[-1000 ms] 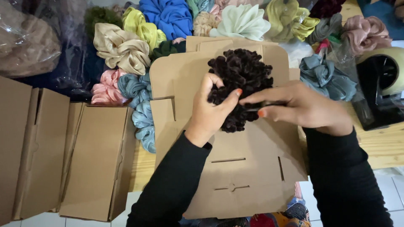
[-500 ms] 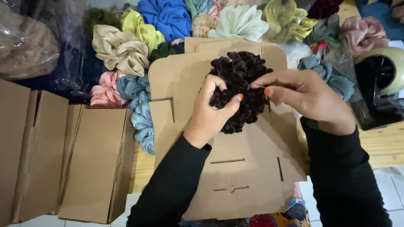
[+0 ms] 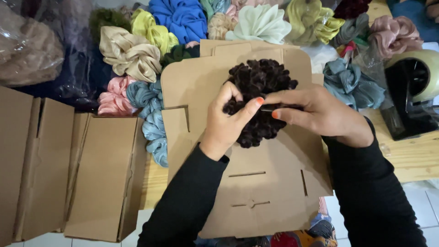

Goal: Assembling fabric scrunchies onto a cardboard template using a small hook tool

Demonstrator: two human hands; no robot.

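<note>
One dark brown velvet scrunchie (image 3: 257, 98) sits dead centre on one flat, unfolded cardboard box blank (image 3: 201, 87), with the left hand (image 3: 227, 121) clamped on its 8 o'clock edge and the right hand (image 3: 320, 114) pinching it from 3 o'clock. Loose scrunchies crowd 9 to 2 o'clock on the wooden surface (image 3: 411, 155): one blue (image 3: 183, 18), one beige (image 3: 130, 55), one pink (image 3: 114, 96), among others. Folded cardboard boxes (image 3: 98, 178) stack at 8 o'clock, and one tape dispenser (image 3: 411, 91) sits at 3, nothing blocking either hand.
</note>
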